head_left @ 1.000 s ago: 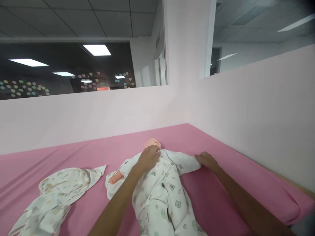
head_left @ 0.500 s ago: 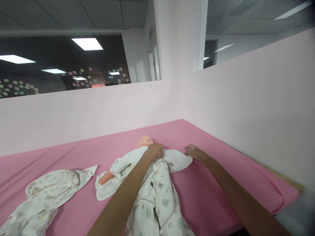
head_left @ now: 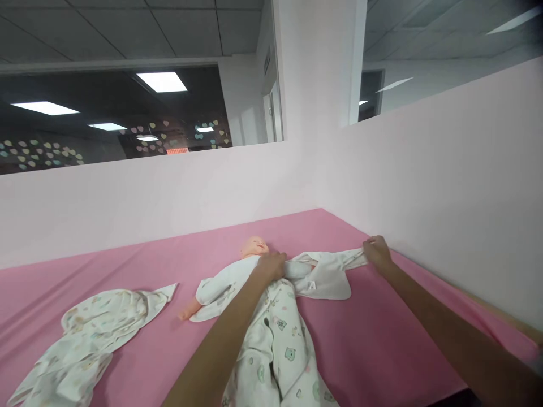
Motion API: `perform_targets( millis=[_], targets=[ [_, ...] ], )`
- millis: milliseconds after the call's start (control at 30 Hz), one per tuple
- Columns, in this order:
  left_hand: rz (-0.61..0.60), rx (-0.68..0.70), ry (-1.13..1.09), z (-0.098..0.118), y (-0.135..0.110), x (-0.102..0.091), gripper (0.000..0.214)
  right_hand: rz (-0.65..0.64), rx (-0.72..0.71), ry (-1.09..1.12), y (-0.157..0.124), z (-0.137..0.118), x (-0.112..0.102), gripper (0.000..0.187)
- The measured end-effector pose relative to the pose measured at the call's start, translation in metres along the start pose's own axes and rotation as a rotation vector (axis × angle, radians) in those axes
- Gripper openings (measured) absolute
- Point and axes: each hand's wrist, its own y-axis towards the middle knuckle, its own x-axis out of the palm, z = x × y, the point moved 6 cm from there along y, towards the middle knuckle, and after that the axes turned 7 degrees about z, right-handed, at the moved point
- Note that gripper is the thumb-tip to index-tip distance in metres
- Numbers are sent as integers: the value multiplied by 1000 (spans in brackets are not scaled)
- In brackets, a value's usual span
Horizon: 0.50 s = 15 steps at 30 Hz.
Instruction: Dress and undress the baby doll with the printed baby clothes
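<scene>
A baby doll [head_left: 255, 246] lies on its back on the pink mat [head_left: 373, 339], dressed in white with printed trousers [head_left: 292, 356]. My left hand [head_left: 271, 267] is closed at the doll's upper chest and shoulder; its fingertips are partly hidden. Stretched out to the right is a white baby top [head_left: 328, 280], spread under the doll's arm. My right hand [head_left: 377, 251] grips the narrow end of its sleeve and holds it taut. The doll's other arm, ending in a bare hand [head_left: 190, 309], points down to the left.
A second printed baby garment [head_left: 106, 322] lies crumpled on the mat at the left. White walls [head_left: 169, 198] with windows above bound the mat at the back and right.
My right hand has moved right and slightly up, drawing the sleeve end out from the doll. The left hand stays at the doll's shoulder. The view has shifted slightly.
</scene>
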Motion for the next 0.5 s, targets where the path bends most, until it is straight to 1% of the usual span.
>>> perform_targets(
  millis=[67,133,200,267,333,400,500],
  targets=[
    [1,3,10,2,0,-1,33,-14,-15,-79,-20,-6,9,31],
    [2,7,22,4,0,-1,32,-2,-69,-139,-48,-22,21,38],
    [5,10,34,6,1,-2,31,-28,-163,-168,-80,-44,36,42],
    [8,6,47,7,3,-1,31,-87,-264,-178,-113,-66,52,46],
    [9,-1,64,10,5,1,33,-134,-350,-221,-140,-84,62,51],
    [13,-1,81,15,9,5,34,-142,-382,-268,-155,-91,65,45],
    [28,30,90,31,15,12,35,-140,-379,-343,-157,-86,62,32]
  ],
)
